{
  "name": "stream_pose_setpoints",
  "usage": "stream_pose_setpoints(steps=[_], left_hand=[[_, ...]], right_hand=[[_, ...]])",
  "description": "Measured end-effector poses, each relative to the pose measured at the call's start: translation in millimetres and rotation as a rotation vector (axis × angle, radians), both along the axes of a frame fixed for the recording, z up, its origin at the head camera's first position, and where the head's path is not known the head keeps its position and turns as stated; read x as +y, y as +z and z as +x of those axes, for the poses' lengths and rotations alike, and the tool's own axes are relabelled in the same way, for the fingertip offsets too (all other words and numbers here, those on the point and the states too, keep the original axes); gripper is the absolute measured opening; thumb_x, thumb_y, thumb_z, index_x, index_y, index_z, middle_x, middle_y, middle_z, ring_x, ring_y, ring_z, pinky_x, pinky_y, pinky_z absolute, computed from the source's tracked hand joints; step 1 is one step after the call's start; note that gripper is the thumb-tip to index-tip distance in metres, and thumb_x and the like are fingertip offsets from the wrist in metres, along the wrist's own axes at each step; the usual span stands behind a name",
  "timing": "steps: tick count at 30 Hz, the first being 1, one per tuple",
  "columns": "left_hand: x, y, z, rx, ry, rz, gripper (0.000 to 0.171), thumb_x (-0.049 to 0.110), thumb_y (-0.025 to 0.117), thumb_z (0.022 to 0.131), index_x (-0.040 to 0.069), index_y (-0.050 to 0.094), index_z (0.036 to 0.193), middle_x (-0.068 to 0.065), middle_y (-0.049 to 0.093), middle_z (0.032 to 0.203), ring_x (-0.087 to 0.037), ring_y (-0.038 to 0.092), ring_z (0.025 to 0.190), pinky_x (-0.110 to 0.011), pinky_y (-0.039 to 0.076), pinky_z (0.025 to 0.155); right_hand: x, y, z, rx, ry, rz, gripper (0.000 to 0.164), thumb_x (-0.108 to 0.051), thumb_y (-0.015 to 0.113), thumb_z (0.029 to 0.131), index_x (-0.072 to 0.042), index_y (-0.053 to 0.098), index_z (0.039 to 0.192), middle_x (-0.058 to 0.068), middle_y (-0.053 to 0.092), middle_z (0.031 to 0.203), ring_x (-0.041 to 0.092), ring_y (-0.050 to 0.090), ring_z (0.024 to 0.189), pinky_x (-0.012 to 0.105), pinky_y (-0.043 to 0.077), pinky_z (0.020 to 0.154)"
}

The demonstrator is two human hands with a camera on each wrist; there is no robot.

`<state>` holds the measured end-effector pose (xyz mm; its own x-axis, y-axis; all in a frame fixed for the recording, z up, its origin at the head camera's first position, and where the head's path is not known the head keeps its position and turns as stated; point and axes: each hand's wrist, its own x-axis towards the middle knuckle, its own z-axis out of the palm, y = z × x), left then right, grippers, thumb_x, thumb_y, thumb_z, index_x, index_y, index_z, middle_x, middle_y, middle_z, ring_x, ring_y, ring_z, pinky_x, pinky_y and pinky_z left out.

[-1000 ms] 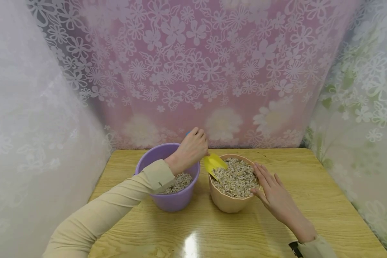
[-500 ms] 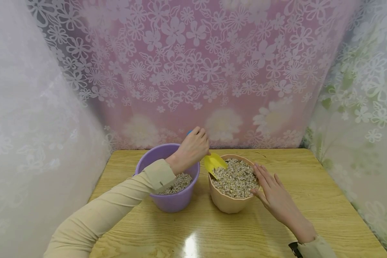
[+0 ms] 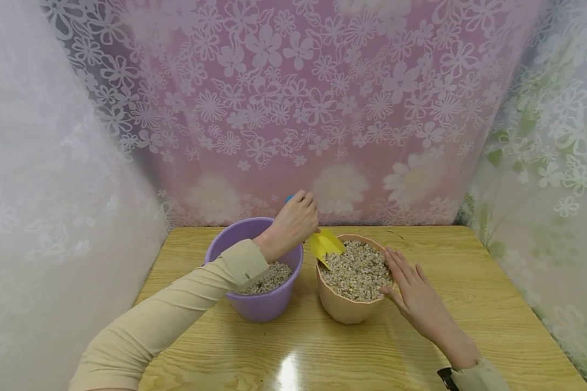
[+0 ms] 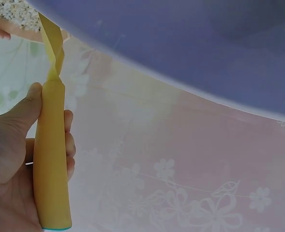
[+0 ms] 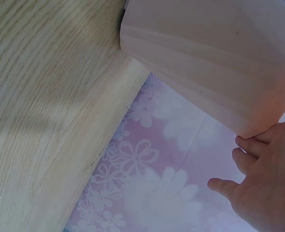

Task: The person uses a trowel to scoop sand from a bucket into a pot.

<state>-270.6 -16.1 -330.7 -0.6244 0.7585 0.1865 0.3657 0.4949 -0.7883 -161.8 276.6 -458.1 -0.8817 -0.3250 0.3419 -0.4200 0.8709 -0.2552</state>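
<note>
My left hand grips the thick yellow handle of a small scoop, its fingers wrapped round it in the left wrist view. The handle's blue end shows just behind the knuckles in the head view. At the left side of a peach faceted pot, the scoop's yellow blade tilts down onto pale gravel that fills the pot nearly to the rim. With fingers extended, my right hand touches the pot's right rim. My left forearm crosses over a purple bucket, which holds more gravel low inside.
Both containers stand side by side on a wooden table. A pink flowered curtain hangs along its back edge, with pale sheets at the left and right sides.
My left hand has risen slightly and shifted a little right, and the scoop's blade has tipped a bit with it. My right hand stays in place on the pot.
</note>
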Motion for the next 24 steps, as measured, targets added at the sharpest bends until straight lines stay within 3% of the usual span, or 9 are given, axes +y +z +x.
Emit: stream_pose_setpoints(steps=[11, 18, 24], left_hand=[[3.0, 0.1, -1.0, 0.049, -0.031, -0.014, 0.05, 0.054, 0.033, 0.107, 0.02, 0.065, 0.089, 0.003, 0.046, 0.08, -0.017, 0.031, 0.08, -0.03, 0.026, 0.082], [5.5, 0.7, -0.8, 0.08, -0.042, -0.028, 0.047, 0.053, 0.035, 0.107, 0.02, 0.068, 0.101, 0.004, 0.052, 0.086, -0.017, 0.036, 0.084, -0.03, 0.03, 0.085], [7.9, 1.2, -0.9, 0.096, -0.06, -0.028, 0.031, 0.034, 0.044, 0.11, 0.018, 0.069, 0.101, 0.003, 0.055, 0.089, -0.016, 0.04, 0.087, -0.03, 0.031, 0.087]], right_hand=[[-0.3, -0.8, -0.8, -0.011, -0.007, -0.001, 0.076, -0.039, 0.057, 0.103, -0.01, 0.018, 0.162, 0.014, 0.023, 0.166, 0.036, 0.022, 0.152, 0.065, 0.019, 0.116], [-0.6, -0.4, -0.1, -0.012, -0.004, -0.006, 0.076, -0.038, 0.056, 0.104, -0.008, 0.018, 0.162, 0.008, 0.017, 0.169, 0.036, 0.02, 0.153, 0.064, 0.018, 0.117], [-0.6, -0.5, 0.2, 0.0, 0.002, -0.01, 0.076, -0.037, 0.057, 0.104, -0.008, 0.018, 0.162, 0.007, 0.016, 0.169, 0.033, 0.019, 0.154, 0.062, 0.016, 0.118]])
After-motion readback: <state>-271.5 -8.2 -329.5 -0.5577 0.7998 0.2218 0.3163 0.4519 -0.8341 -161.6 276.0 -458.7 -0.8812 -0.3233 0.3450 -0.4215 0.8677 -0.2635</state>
